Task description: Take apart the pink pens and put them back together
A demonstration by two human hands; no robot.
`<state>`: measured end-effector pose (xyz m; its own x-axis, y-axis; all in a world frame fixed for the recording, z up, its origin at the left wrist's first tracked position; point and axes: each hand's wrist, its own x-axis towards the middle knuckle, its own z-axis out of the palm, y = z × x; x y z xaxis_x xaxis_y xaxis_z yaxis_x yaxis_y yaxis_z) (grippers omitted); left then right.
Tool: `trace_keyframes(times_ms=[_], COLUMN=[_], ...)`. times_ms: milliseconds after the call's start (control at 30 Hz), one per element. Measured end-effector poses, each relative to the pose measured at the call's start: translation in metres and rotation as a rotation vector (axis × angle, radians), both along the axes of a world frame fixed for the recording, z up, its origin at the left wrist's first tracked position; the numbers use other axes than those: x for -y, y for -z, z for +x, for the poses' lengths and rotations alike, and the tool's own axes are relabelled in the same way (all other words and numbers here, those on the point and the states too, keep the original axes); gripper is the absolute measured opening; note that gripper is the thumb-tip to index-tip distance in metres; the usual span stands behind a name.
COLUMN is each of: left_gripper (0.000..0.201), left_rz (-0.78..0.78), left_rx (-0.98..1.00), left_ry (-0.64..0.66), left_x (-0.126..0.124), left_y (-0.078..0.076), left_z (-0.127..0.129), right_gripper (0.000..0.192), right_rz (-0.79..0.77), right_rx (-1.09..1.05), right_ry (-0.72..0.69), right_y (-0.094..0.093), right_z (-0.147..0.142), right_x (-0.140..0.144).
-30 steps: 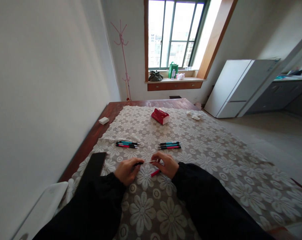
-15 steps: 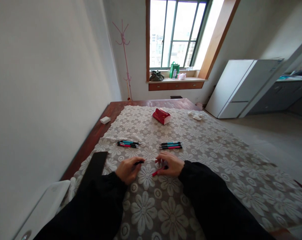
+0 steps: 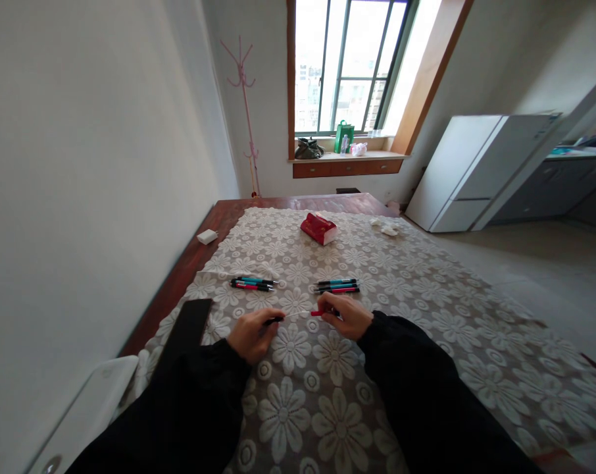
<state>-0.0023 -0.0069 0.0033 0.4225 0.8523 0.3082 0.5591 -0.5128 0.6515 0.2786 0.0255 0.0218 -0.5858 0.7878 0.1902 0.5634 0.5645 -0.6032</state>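
My left hand (image 3: 252,334) is closed on a black pen part (image 3: 275,320), from which a thin pale refill (image 3: 297,313) points right. Opposite it, my right hand (image 3: 347,317) pinches a red pen barrel (image 3: 316,313). The barrel lies in line with the refill, its end at the refill's tip; whether the tip is inside I cannot tell. Just beyond the hands lie two small groups of click pens with black, teal and red parts: the left group (image 3: 252,284) and the right group (image 3: 337,286).
A flowered cloth (image 3: 284,415) covers the table. A dark flat object (image 3: 187,329) lies left of my left hand, with a white case (image 3: 88,411) nearer me. Farther off are a red packet (image 3: 316,228), crumpled white tissue (image 3: 389,230) and a white adapter (image 3: 208,237).
My right hand has moved slightly away from me and to the right, turning the red barrel from a slant to in line with the refill. My left hand has stayed in place.
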Motion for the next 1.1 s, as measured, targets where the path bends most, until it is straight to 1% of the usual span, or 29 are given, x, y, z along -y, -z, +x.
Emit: trace_keyframes(times_ms=[467,733,1100], left_gripper=[0.022,0.023,0.024], left_rz=[0.003,0.009,0.042], left_rx=[-0.001,-0.018,-0.065], left_ry=[-0.005,0.001,0.027], left_x=[-0.0002,0.0002,-0.0001], left_y=[0.0018,-0.0003,-0.0016], left_z=[0.0001,0.0010,0.0008], right_gripper=[0.010,0.010,0.007], right_rz=[0.025,0.042,0.050], right_rx=[-0.020,-0.016,-0.030], right_ry=[0.030,0.028,-0.008], right_y=[-0.0017,-0.0040,-0.0017], right_z=[-0.0035,-0.0058,-0.0071], right_x=[0.0017,0.0026,0.0032])
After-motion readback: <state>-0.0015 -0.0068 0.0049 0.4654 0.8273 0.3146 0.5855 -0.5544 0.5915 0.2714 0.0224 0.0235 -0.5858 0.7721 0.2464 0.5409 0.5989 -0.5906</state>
